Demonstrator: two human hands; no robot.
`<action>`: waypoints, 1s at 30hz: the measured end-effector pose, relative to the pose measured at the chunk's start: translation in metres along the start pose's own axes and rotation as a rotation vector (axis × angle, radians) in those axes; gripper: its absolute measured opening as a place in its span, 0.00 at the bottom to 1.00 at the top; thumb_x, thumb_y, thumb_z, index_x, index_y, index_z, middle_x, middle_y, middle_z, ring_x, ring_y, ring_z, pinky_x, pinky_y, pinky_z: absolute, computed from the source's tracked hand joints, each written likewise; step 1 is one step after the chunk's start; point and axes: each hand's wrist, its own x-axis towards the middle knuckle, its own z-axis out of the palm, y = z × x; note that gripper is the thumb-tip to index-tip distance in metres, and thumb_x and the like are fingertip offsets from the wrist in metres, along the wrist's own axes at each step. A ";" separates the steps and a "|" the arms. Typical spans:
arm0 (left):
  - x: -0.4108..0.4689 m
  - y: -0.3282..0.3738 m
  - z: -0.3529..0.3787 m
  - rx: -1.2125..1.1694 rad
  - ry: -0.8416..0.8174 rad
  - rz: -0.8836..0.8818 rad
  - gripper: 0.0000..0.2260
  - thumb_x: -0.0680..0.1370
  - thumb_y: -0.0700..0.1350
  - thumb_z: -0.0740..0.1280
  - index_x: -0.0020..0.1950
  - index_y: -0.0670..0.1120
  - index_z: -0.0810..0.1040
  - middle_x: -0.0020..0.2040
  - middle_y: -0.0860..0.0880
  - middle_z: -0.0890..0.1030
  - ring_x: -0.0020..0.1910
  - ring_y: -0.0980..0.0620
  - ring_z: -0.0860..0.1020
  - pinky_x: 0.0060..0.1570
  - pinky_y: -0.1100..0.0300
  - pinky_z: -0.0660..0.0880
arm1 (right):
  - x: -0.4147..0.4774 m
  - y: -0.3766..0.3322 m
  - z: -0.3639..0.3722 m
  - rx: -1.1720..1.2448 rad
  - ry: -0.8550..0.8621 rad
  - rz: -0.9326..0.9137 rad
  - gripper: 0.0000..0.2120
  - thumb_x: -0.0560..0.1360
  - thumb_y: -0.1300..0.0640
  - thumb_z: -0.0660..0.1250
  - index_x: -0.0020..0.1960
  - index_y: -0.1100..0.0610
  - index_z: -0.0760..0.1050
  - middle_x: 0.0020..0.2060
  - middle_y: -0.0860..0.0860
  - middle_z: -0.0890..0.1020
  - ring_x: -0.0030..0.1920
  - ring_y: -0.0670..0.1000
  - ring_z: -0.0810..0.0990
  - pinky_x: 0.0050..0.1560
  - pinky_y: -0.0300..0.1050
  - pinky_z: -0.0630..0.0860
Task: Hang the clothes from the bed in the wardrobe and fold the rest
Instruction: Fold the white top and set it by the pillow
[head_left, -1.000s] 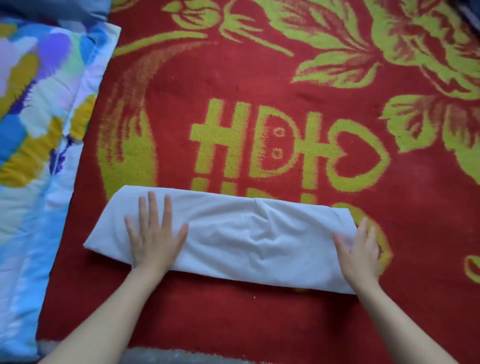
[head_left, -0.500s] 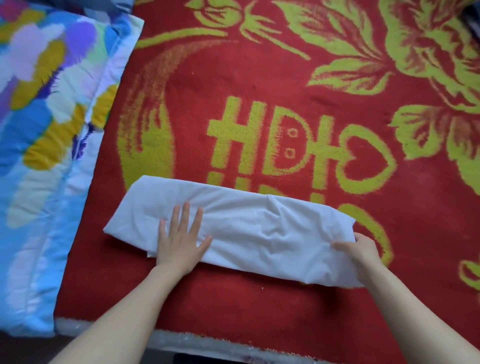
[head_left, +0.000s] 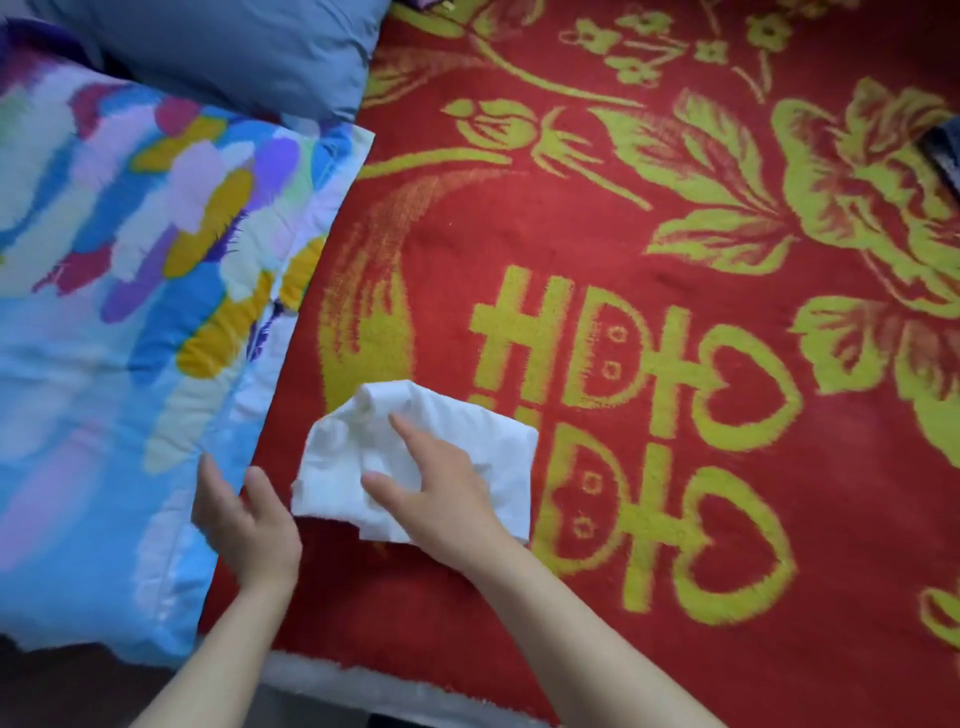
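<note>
On the near left part of the red woollen blanket with yellow-green flowers and heart-shaped lettering (head_left: 571, 234) lies a small white cloth garment (head_left: 348, 447), folded into a compact, roughly square bundle with a rumpled upper left corner. It rests flat on the blanket, just beside the edge of the multicoloured quilt with blue, purple, white and mustard brush-stroke patches (head_left: 130, 312), which covers the left side of the bed.

The right hand (head_left: 447, 493) rests on top of the folded garment, palm down, with fingers (head_left: 405, 428) spread and fairly straight and the thumb pointing left; it presses on the cloth and grips nothing. The left hand (head_left: 239, 514) is open and holds nothing, its fingers loosely extended over the border where the quilt meets the blanket, its thumb just beside the garment's left edge; whether it touches the cloth cannot be told.

Behind the quilt sits a plain grey-blue pillow (head_left: 234, 52). At the far right edge a dark fabric item (head_left: 946, 156) shows only partly.
</note>
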 end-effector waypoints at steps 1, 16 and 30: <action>0.001 -0.004 -0.004 -0.010 0.064 -0.048 0.30 0.76 0.50 0.52 0.72 0.32 0.60 0.68 0.28 0.65 0.67 0.30 0.63 0.67 0.46 0.58 | 0.002 0.009 0.003 -0.064 0.019 0.013 0.26 0.77 0.45 0.61 0.73 0.43 0.58 0.71 0.49 0.65 0.72 0.48 0.58 0.69 0.51 0.56; -0.012 -0.046 0.068 0.895 -0.733 1.123 0.52 0.45 0.69 0.76 0.65 0.48 0.76 0.67 0.41 0.74 0.64 0.36 0.72 0.57 0.34 0.69 | 0.015 0.175 -0.006 -1.224 -0.160 -0.435 0.45 0.53 0.38 0.77 0.68 0.41 0.68 0.63 0.53 0.77 0.64 0.55 0.75 0.59 0.63 0.72; -0.010 -0.051 0.070 0.817 -0.772 1.079 0.50 0.51 0.70 0.74 0.69 0.48 0.72 0.70 0.42 0.70 0.68 0.35 0.67 0.67 0.40 0.59 | 0.052 0.158 -0.007 -1.175 0.114 -0.951 0.13 0.70 0.63 0.70 0.53 0.53 0.81 0.46 0.57 0.83 0.46 0.59 0.83 0.45 0.51 0.79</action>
